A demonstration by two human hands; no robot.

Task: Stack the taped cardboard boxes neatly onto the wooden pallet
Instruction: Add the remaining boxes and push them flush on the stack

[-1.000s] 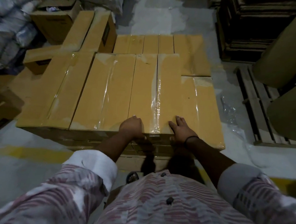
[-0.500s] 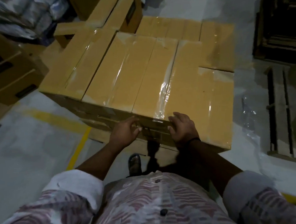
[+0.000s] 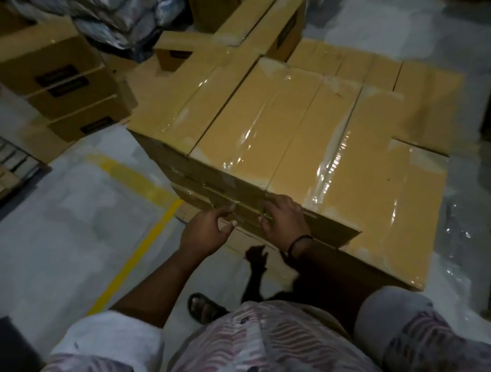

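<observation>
— What's over on the left?
— Loose brown cartons (image 3: 63, 85) on the grey floor, with a yellow painted line (image 3: 136, 254) running near them.
— And the hands?
— The left hand (image 3: 204, 235) hangs open, fingers spread, just off the stack's near face. The right hand (image 3: 286, 220), a black band on its wrist, lies open over the near top edge of the taped cardboard boxes (image 3: 312, 149).
— Those boxes?
— Flat-topped, packed tight in layers, glossy clear tape wrinkling along the seams. What's beneath them, I can't tell.
</observation>
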